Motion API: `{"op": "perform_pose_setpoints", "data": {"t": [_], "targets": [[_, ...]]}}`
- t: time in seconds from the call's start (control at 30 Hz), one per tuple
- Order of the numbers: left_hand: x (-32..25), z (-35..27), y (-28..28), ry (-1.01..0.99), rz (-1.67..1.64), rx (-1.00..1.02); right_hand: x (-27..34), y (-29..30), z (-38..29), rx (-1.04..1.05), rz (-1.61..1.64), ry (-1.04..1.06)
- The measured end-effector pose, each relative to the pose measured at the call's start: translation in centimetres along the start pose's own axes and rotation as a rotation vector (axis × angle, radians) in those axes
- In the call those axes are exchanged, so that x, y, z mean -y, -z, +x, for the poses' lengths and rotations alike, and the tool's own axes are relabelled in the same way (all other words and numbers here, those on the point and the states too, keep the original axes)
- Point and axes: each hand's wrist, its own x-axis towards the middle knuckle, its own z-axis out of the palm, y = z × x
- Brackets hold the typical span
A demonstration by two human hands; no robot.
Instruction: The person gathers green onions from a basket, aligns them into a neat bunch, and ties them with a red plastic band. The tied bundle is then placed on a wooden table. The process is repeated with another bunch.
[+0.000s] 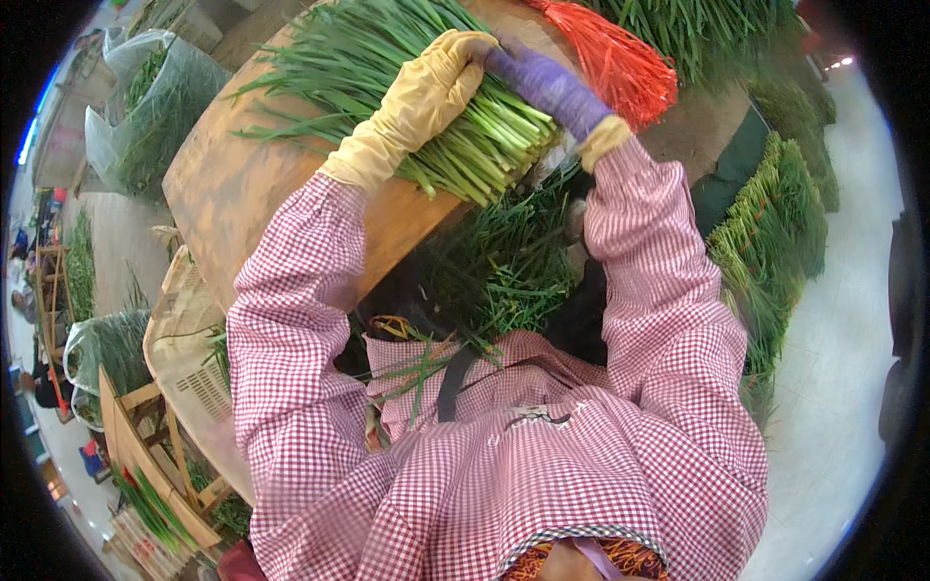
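A thick sheaf of garlic chives [501, 145] lies across a wooden tabletop [240, 167], its pale cut stems pointing toward my lower right. Over the sheaf is my left hand [443, 83] in a yellow rubber glove, fingers curled and touching the leaves. My right hand [519, 62], in a purple glove with a yellow cuff, meets the left fingertips above the bunch. Motion blurs it, and whatever lies between the fingers is hidden. Beside the right hand hangs a bundle of red plastic tie strips [614, 65].
More chives [697, 29] lie beyond the ties. Bundled chives [770, 240] are stacked along the right. Loose leaves [516, 276] are heaped below the table edge. At left stand a clear plastic bag of greens [156, 116], a cream plastic crate [192, 363] and a wooden frame [156, 450].
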Motion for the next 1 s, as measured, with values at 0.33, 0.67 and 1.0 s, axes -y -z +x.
{"op": "perform_pose_setpoints", "data": {"t": [0.33, 0.67, 1.0], "targets": [[-1.3, -2.4, 4.3, -0.048, -0.031, -0.386, 0.5, -1.8, -2.6, 0.136, 0.028, 0.087], [-9.3, -14.3, 1.0, 0.572, 0.346, -0.283, -0.3, -1.4, -2.1, 0.070, -0.150, 0.122], [-11.1, -13.1, -0.5, 0.438, 0.434, -0.342, -1.3, -1.7, -1.4, 0.122, -0.175, -0.081]]}}
